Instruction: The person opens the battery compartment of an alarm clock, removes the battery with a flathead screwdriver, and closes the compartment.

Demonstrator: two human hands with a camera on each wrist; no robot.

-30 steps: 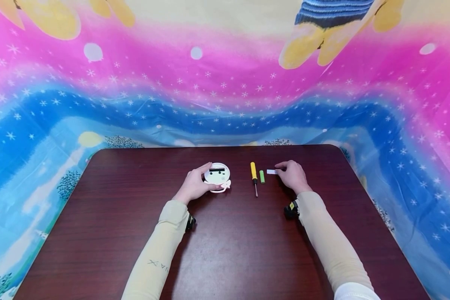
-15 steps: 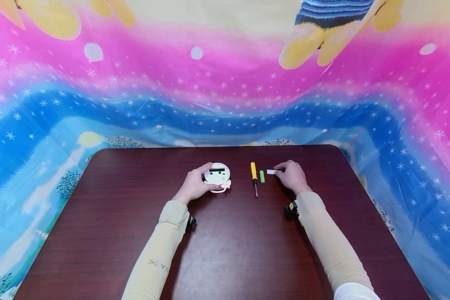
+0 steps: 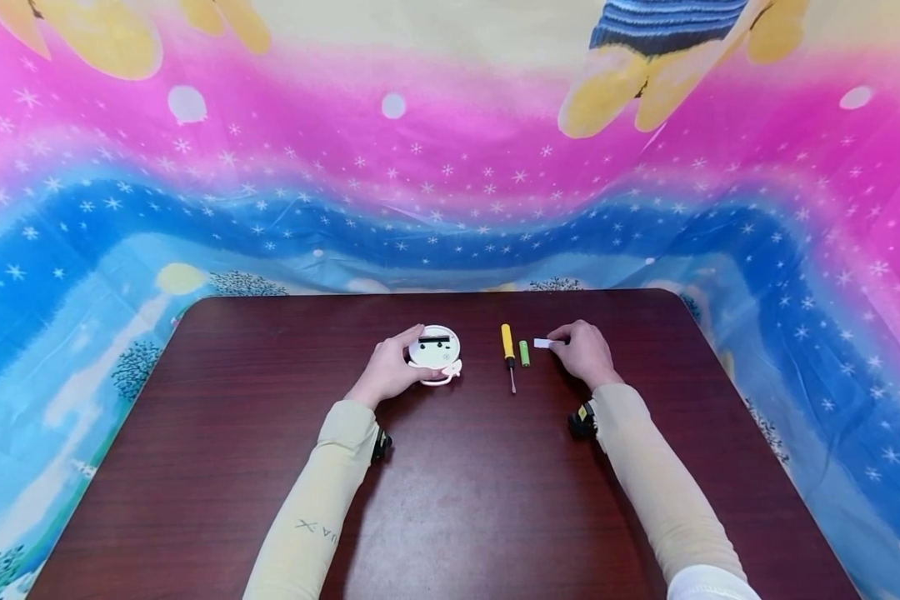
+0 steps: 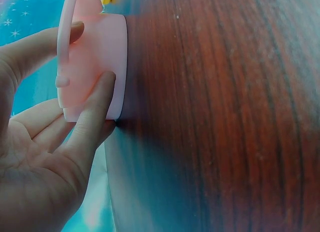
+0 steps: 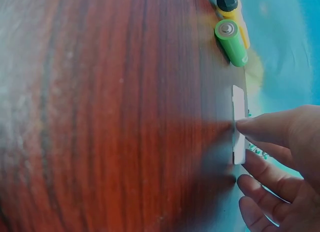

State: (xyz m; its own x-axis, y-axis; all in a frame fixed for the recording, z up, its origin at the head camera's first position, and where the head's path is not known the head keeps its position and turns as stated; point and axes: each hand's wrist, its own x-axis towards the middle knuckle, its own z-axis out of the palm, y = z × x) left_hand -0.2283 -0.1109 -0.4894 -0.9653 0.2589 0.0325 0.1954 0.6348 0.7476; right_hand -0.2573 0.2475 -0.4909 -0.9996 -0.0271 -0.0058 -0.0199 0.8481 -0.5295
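My left hand (image 3: 392, 369) grips a round white-and-pink device (image 3: 437, 353) on the table, thumb and fingers around its side. The device's upper face shows a dark battery slot and small dark holes; a pink loop stands at its near edge. In the left wrist view the fingers (image 4: 95, 106) lie along its pink side wall (image 4: 107, 51). My right hand (image 3: 585, 354) pinches a small white battery cover (image 3: 542, 343) at the table surface. The right wrist view has the thumb on the cover (image 5: 239, 101), with other fingers behind it, partly hidden.
Between the hands lie a yellow-handled screwdriver (image 3: 507, 350), its shaft pointing toward me, and a green battery (image 3: 524, 353). The dark wooden table (image 3: 450, 500) ends at the back against a patterned cloth (image 3: 450, 192).
The right fingers have shifted slightly on the white battery cover. The left hand and the device stay in place.
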